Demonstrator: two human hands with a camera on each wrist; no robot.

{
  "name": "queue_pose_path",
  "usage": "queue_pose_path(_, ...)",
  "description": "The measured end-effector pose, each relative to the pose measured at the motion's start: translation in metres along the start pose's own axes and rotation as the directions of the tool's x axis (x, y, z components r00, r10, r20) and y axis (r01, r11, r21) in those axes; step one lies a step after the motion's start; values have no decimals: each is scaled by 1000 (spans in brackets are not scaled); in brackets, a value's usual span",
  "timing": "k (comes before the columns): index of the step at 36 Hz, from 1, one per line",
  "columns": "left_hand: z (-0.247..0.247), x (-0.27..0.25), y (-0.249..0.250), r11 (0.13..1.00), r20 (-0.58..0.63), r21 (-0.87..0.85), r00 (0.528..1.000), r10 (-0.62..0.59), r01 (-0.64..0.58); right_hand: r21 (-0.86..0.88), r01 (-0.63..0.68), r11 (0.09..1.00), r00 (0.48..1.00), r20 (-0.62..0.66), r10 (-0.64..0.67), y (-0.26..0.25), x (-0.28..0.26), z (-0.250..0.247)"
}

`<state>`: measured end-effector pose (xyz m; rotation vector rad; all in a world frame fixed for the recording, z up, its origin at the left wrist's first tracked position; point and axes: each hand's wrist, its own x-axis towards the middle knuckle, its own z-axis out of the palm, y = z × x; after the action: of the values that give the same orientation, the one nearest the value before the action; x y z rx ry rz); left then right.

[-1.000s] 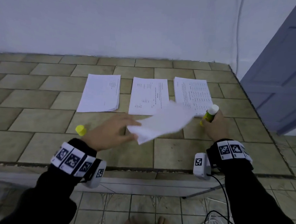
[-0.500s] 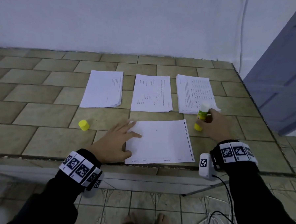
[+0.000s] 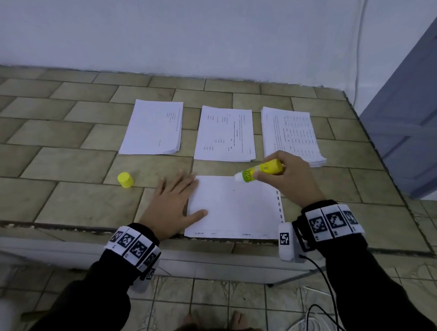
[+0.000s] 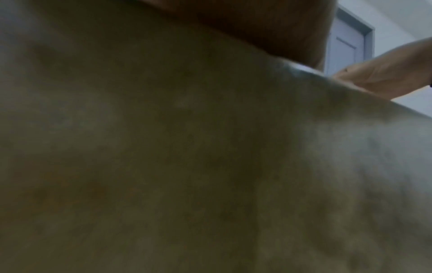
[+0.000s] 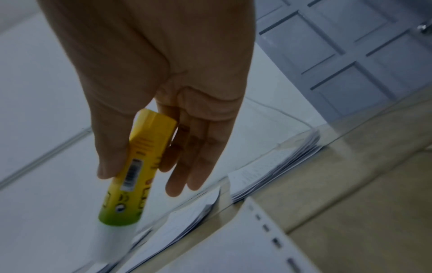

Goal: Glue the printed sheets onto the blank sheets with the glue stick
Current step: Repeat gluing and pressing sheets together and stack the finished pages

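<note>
Tipped over since a moment ago, when it stood upright beside the page, the yellow-green glue stick (image 3: 259, 170) now points its white tip left and down at the far edge of the white sheet (image 3: 235, 206) lying by the tiled table's near edge. Left hand (image 3: 173, 204) presses flat on the sheet's left edge, fingers straight; right hand (image 3: 289, 179) pinches the stick's barrel.

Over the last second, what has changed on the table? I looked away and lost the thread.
The left hand swung a loose sheet down and now presses it flat at the table's near edge. The right hand tipped the glue stick from upright to slanting, tip at the sheet's far edge. The yellow cap and three paper stacks stayed put.
</note>
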<state>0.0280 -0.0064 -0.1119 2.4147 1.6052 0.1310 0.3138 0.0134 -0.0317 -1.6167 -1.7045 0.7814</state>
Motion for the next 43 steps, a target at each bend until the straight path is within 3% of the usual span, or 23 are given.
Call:
queue_pose_path(5, 6, -3, -2, 999, -37, -22, 999, 28, -29, 29, 12, 999, 999, 52, -14, -14, 7, 21)
queue_pose_path(15, 11, -1, -2, 1000, -27, 15, 999, 20, -19, -162, 219, 962, 960, 214, -182, -59, 19, 79)
queue_pose_path(22, 8, -1, 0, 1000, -34, -4, 999, 30, -30, -262, 259, 930, 948, 255, -192, -67, 27, 94)
queue_pose_path(32, 11, -1, -3, 999, -42, 17, 999, 28, -27, -290, 225, 930, 956, 249, -154, -63, 31, 101)
queue_pose_path(43, 13, -2, -4, 1000, -73, 7, 997, 16, -15, -336, 89, 938, 987, 154, -39, -38, 23, 60)
